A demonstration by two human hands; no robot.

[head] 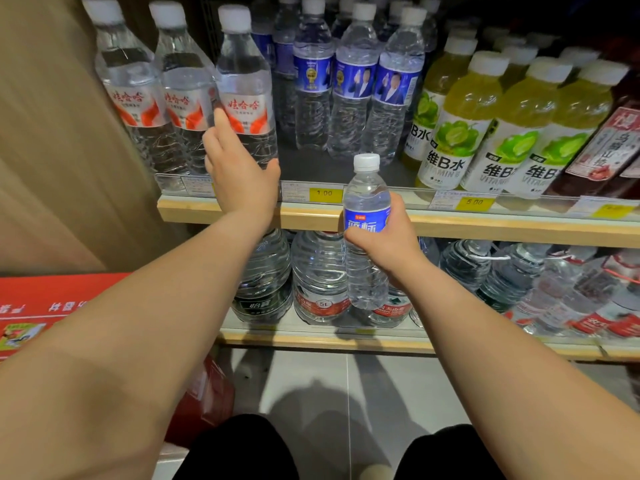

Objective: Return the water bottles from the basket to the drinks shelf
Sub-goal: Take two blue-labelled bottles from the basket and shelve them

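1. Right hand (388, 240) — grip wrapped round the blue-label water bottle (365, 202), held upright at frame centre, in front of the drinks shelf (485, 226) edge.
2. Left hand (239, 178) — grip curled round the red-label bottle (246, 98), which stands on the shelf, centre left.

The upper shelf (485, 228) carries water bottles (131, 98) at upper left and green drinks (460, 133) at right; the lower shelf (311, 340) holds big jugs (320, 271).
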